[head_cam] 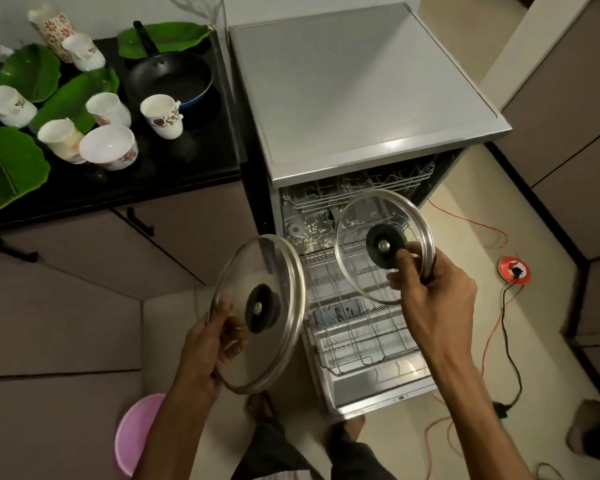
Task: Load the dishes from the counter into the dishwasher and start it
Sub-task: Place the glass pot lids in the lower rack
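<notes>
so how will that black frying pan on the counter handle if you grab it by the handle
The frying pan looks rigid and probably fairly heavy toward the bowl, so it may dip forward. Its long handle should give a firm grip. The floral cup stands close and could get knocked.

Dim, warm indoor light; soft glare on dishwasher top edge; wide-angle bending at edges; slight overall softness.

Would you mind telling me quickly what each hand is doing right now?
Left hand: grips the larger glass lid by its rim.
Right hand: holds the smaller glass lid, over the pulled-out lower rack.
</notes>
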Motion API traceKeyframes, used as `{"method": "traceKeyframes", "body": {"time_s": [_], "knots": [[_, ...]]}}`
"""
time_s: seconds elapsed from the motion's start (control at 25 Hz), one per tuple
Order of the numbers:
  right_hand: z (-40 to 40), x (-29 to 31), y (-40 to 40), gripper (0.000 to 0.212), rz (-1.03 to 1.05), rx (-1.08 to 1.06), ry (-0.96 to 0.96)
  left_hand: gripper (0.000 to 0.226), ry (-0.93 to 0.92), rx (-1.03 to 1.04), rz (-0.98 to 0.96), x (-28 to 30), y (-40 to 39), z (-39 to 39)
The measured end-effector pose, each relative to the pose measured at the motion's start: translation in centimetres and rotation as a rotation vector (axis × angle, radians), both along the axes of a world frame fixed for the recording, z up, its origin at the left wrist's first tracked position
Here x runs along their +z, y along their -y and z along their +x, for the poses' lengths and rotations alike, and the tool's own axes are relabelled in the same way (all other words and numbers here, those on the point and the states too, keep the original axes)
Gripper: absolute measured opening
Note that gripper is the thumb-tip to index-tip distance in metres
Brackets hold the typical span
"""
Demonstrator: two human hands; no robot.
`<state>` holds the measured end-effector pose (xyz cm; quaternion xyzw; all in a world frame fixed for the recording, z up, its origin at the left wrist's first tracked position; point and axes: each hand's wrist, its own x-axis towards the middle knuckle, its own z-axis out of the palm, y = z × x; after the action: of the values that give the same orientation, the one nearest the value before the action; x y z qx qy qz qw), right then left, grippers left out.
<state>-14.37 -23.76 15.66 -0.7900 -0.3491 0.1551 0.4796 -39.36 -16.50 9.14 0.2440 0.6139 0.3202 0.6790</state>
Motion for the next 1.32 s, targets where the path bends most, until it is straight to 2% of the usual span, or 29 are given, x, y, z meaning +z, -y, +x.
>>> {"method": "traceKeyframes", "body": {"time_s": [0.12,0.44,0.56,0.68,0.84,0.92,0.96,1.08,1.12,1.32], "knots": [[3.3,-0.9,1.8,0.012,-0.048,0.026,0.046,0.027,-0.026,0.007,-0.024,-0.8,2.4,2.7],[9.7,-5.1,4.8,0.013,-0.171,0.043,0.105,0.02,0.061,0.059,-0.148,-5.2,5.2,8.3],[11.1,-7.5,5.6,0.008,-0.235,0.001,0.081,0.027,0.029,0.047,-0.183,-7.9,4.3,9.3],[12.9,-11.0,6.5,0.012,-0.269,-0.057,0.058,0.045,-0.019,0.001,-0.213,-11.3,3.4,9.7],[15.5,-15.8,7.9,0.01,-0.306,-0.138,0.013,0.099,-0.095,-0.113,-0.235,-15.4,2.9,11.3],[17.4,-19.1,8.1,0.015,-0.346,-0.16,-0.016,0.111,-0.111,-0.138,-0.233,-18.5,3.1,12.8],[18.5,-20.9,8.3,0.019,-0.372,-0.172,-0.027,0.106,-0.126,-0.144,-0.238,-20.1,3.3,13.9],[22.0,-26.2,9.0,0.011,-0.456,-0.214,-0.076,0.048,-0.111,-0.137,-0.264,-25.1,4.0,17.4],[23.0,-27.6,9.3,0.008,-0.482,-0.215,-0.083,0.037,-0.117,-0.143,-0.275,-26.7,4.4,18.5],[28.1,-35.1,10.7,0.013,-0.618,-0.158,0.011,0.027,-0.059,-0.181,-0.304,-34.9,6.8,24.0]]}}
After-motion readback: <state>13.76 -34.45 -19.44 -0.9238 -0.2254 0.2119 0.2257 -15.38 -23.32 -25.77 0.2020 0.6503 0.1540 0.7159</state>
